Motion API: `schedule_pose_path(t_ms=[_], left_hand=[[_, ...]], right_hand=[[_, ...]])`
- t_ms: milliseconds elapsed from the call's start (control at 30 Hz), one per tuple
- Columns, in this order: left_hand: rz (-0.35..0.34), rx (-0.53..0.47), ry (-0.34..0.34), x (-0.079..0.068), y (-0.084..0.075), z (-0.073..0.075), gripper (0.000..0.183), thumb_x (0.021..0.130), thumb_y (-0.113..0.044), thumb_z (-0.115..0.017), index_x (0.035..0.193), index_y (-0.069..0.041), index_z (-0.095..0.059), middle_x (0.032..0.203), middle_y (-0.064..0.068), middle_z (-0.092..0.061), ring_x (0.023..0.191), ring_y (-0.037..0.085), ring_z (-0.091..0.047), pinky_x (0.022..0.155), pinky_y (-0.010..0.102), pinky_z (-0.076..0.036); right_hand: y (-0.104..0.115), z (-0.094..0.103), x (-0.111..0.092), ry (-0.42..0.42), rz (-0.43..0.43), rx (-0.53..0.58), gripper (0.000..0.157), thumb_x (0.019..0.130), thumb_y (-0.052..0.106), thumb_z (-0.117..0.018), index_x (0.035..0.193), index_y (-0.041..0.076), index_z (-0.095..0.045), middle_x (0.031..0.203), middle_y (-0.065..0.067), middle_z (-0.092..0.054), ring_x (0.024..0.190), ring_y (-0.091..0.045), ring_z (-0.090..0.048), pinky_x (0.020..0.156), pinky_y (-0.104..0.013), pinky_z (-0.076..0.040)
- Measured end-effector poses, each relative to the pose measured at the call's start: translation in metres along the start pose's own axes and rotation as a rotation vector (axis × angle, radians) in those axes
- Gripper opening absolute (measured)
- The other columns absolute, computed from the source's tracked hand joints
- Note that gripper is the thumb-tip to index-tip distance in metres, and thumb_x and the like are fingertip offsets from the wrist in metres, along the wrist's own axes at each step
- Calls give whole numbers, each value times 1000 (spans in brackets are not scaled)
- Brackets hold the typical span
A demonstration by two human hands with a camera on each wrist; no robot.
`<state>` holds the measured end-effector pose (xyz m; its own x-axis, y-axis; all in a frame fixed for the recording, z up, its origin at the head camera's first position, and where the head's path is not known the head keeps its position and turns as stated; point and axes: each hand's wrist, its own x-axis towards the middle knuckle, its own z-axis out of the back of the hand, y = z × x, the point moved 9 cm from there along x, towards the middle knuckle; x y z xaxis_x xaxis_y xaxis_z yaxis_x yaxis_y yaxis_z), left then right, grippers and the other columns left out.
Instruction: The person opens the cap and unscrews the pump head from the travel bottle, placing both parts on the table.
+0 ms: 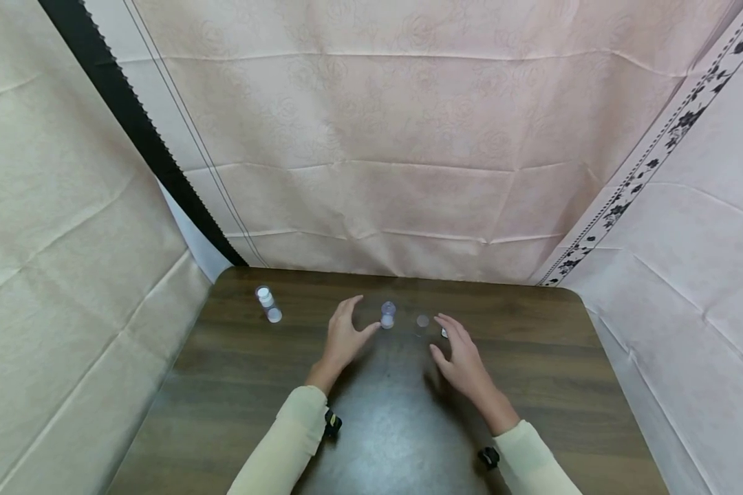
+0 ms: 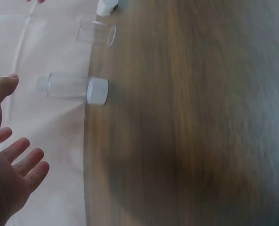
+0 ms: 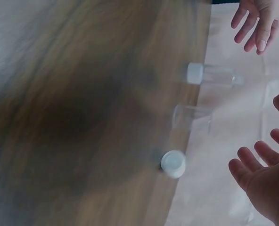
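On the far half of the table stands a small clear bottle point(image 1: 388, 314) with a white lower part and a narrow neck on top. To its left is my left hand point(image 1: 345, 337), fingers spread and thumb tip close beside the bottle. My right hand point(image 1: 461, 354) hovers to the right, fingers apart, holding nothing. A clear cup-shaped piece point(image 3: 192, 117) stands between the bottle and that hand. Near the right fingers lies a small white round piece point(image 3: 173, 164), partly hidden behind them in the head view.
A second clear bottle point(image 1: 269, 304) with white ends is at the table's far left. The dark wood table point(image 1: 223, 385) ends at a cloth curtain point(image 1: 408, 172) behind, with more cloth point(image 1: 68, 275) at the left side.
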<state>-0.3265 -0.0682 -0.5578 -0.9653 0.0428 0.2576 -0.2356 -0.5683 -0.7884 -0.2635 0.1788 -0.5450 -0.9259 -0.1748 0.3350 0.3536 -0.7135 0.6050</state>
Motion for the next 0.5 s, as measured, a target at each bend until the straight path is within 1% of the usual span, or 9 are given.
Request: schedule_pose_path(t_ms=[133, 233, 400, 500], left_hand=[[-8, 17, -18, -2, 4, 14, 71, 87, -28, -86, 147, -10, -54, 147, 16, -55, 138, 37, -53, 112, 54, -45], [-21, 24, -46, -4, 8, 24, 69, 87, -27, -86, 146, -9, -55, 146, 16, -56, 137, 36, -54, 112, 53, -45], [-41, 10, -117, -9, 14, 42, 66, 85, -24, -87, 142, -6, -58, 141, 18, -60, 134, 37, -56, 112, 53, -46], [-37, 5, -155, -13, 20, 54, 65, 84, -21, -88, 140, -4, -60, 139, 19, -61, 132, 39, -57, 111, 55, -46]], right_hand=[[15, -2, 7, -13, 47, 37, 58, 95, 11, -73, 148, 3, -50, 153, -17, -50, 142, -37, -47, 113, -58, -42], [24, -4, 11, -17, 80, 49, 56, 96, 11, -72, 148, 5, -50, 152, -15, -52, 141, -34, -49, 112, -57, -43], [39, -7, 19, -19, 113, 73, 54, 96, 12, -72, 147, 5, -52, 151, -13, -53, 137, -33, -54, 109, -55, -46], [46, -12, 22, -3, 118, 87, 53, 97, 13, -71, 146, 4, -53, 151, -12, -53, 135, -32, -56, 108, -53, -48]])
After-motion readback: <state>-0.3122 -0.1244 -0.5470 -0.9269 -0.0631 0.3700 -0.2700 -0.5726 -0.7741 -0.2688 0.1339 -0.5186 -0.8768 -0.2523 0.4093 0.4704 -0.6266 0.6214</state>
